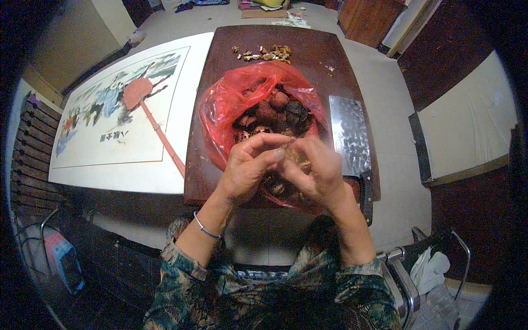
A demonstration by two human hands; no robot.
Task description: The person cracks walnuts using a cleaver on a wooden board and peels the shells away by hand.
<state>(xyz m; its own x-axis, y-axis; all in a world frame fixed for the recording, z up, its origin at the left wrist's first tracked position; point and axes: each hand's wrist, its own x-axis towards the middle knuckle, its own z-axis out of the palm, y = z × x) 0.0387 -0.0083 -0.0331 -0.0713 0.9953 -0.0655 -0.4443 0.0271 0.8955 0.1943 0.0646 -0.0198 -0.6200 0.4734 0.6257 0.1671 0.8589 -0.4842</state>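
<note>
Over the near edge of an open red plastic bag (212,118), my two hands meet with their fingers bent and pressed together. My left hand (247,168) pinches toward the fingertips of my right hand (319,168), which is slightly blurred. Whatever small piece sits between the fingers is too hidden to name. Inside the bag lie several round, dark brown nuts (279,100) that look like walnuts, with broken shell among them. On the table beyond the bag is a loose row of pale and brown nut pieces (267,55).
Right of the bag a cleaver (351,129) lies on the dark red table (220,47), its black handle (367,201) toward me. A red fly swatter (154,118) rests on a white panel (190,55) with a painted picture at the left. A metal-framed chair (404,286) stands at lower right.
</note>
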